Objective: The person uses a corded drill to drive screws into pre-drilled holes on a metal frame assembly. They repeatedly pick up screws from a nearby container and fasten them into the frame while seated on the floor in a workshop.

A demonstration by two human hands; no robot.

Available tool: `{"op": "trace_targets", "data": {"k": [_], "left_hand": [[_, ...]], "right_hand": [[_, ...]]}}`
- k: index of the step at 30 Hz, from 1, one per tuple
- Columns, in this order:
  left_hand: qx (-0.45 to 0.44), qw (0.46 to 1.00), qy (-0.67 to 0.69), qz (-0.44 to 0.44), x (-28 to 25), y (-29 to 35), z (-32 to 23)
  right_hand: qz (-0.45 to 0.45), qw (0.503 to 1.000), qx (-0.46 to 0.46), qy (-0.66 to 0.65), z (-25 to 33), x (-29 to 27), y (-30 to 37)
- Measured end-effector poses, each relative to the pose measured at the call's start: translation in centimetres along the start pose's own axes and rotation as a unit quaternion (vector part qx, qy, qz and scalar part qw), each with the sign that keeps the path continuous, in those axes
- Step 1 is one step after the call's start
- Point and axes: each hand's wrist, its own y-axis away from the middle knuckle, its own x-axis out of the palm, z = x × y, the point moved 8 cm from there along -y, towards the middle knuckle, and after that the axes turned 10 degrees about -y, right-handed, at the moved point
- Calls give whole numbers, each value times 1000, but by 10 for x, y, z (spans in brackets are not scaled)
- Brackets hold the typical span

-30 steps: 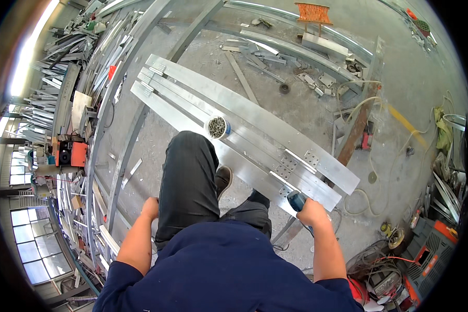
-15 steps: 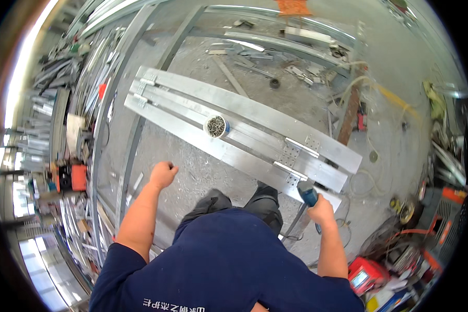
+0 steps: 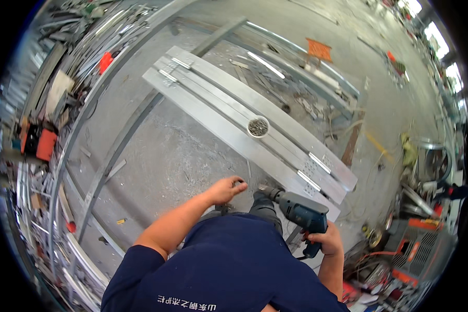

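The right hand [image 3: 325, 240] is wrapped tight round the grip of a blue-green power drill [image 3: 299, 210], its nose aimed at the near end of the long aluminium frame [image 3: 255, 132] lying on the concrete floor [image 3: 171, 156]. The left hand [image 3: 224, 190] hovers just beside the drill's tip with fingers loosely curled; it seems to pinch something small, though the view is too blurred to tell. 4 small brackets already sit across the rails, 2 at each end, and a round tin of screws [image 3: 258, 127] rests mid-frame, so fastening looks partly done, with the near end in hand.

One head-worn fisheye view looks steeply down from standing height onto the workshop floor [image 3: 182, 156].
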Motion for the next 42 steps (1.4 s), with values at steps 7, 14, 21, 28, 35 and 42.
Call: {"op": "trace_targets", "data": {"k": [7, 14, 21, 28, 35, 42], "left_hand": [[89, 970, 228, -5, -77, 115, 9], [56, 907, 386, -159, -132, 152, 85], [-45, 716, 534, -446, -205, 191, 208], [-135, 803, 524, -249, -232, 132, 182], [-68, 717, 694, -9, -297, 34, 144], [-44, 730, 682, -30, -395, 6, 202]], "right_hand": [[196, 980, 41, 19, 31, 131, -21], [260, 958, 109, 58, 44, 226, -91], [323, 929, 156, 94, 54, 283, -197], [234, 921, 5, 312, 72, 349, -276], [268, 773, -126, 562, 79, 488, -283], [245, 919, -58, 303, 53, 500, -334]]}}
